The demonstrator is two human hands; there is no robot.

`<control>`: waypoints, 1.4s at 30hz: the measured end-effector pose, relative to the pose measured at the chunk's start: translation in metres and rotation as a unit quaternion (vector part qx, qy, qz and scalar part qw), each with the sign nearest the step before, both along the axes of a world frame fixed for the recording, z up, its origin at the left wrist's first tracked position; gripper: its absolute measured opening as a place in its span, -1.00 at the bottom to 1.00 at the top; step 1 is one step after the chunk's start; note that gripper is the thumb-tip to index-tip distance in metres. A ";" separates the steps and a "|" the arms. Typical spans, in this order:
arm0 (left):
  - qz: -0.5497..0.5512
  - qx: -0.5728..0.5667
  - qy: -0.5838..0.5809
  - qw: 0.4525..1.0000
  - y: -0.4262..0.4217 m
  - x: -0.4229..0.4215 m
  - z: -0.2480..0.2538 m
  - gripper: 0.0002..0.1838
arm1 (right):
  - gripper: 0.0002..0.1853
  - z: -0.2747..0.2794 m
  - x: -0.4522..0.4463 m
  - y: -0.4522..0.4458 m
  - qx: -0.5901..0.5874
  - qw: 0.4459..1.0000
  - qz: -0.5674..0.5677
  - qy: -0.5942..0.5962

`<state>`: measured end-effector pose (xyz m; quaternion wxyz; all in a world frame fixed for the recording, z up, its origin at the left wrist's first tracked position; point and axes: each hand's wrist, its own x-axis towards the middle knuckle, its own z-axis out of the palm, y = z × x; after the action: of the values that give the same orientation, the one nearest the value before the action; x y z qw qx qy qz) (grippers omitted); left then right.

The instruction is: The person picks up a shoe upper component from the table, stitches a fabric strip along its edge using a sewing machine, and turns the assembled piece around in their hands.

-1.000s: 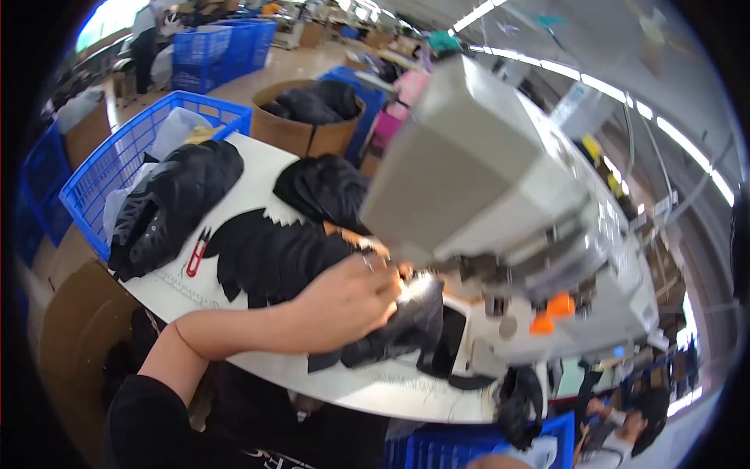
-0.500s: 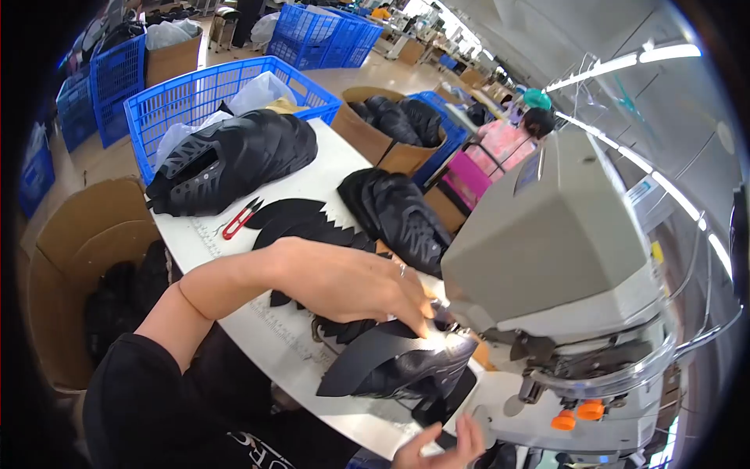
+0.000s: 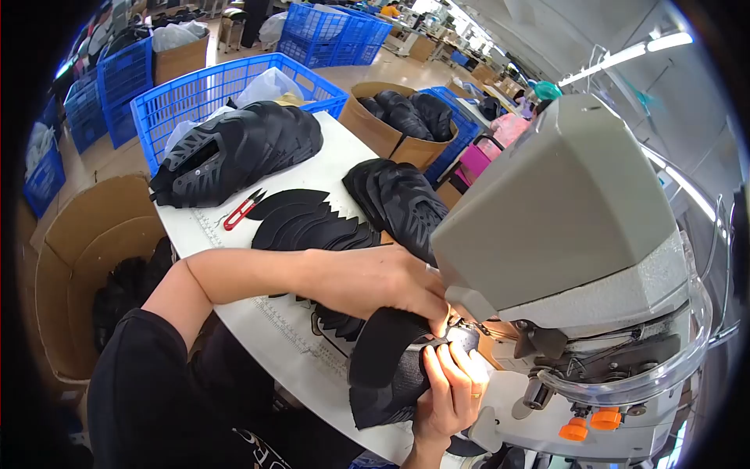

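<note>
A black shoe upper (image 3: pixel 387 399) lies at the sewing machine (image 3: pixel 555 203), under its lit work area. A smooth black curved piece (image 3: pixel 383 352) stands up along the upper. My left hand (image 3: pixel 383 283) reaches over from the left, its fingertips pinched at the top edge by the light. What those fingertips hold is partly hidden. From the front, my right hand (image 3: pixel 449 391) grips the upper, its fingers bent over the near edge beside the left fingertips. A stack of black curved pieces (image 3: pixel 305 227) lies beyond my left forearm.
Red thread snips (image 3: pixel 244 209) lie on the white table (image 3: pixel 332 164). Stacked black uppers (image 3: pixel 394 203) sit behind my left hand, with more (image 3: pixel 242 152) at the far left corner. A blue crate (image 3: pixel 226 82) and cardboard boxes (image 3: pixel 74 234) surround the table.
My right hand has come up from the table's front edge and closed on the upper. The upper and curved piece have turned, and my left hand has shifted slightly right.
</note>
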<state>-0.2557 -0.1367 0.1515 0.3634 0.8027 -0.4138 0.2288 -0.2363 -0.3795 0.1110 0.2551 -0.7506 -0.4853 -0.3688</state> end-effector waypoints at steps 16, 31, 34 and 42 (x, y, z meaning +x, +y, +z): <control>0.059 0.065 -0.066 0.994 -0.007 -0.005 -0.002 -0.74 | -0.74 0.003 -0.002 0.001 -0.017 1.000 -0.023 0.001; 0.020 0.054 -0.069 0.996 -0.001 0.000 -0.004 -0.70 | -0.65 0.003 -0.001 0.002 -0.012 1.000 -0.007 0.014; 0.036 0.066 -0.070 0.995 -0.002 -0.003 -0.004 -0.75 | -0.65 0.004 0.002 0.002 -0.014 1.000 0.003 0.014; 0.015 0.036 -0.038 0.999 0.000 0.005 -0.006 -0.71 | -0.59 0.001 0.008 0.003 0.000 1.000 -0.009 -0.007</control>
<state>-0.2506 -0.1366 0.1457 0.3154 0.8121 -0.4229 0.2494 -0.2284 -0.3768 0.1118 0.2487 -0.7521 -0.4806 -0.3762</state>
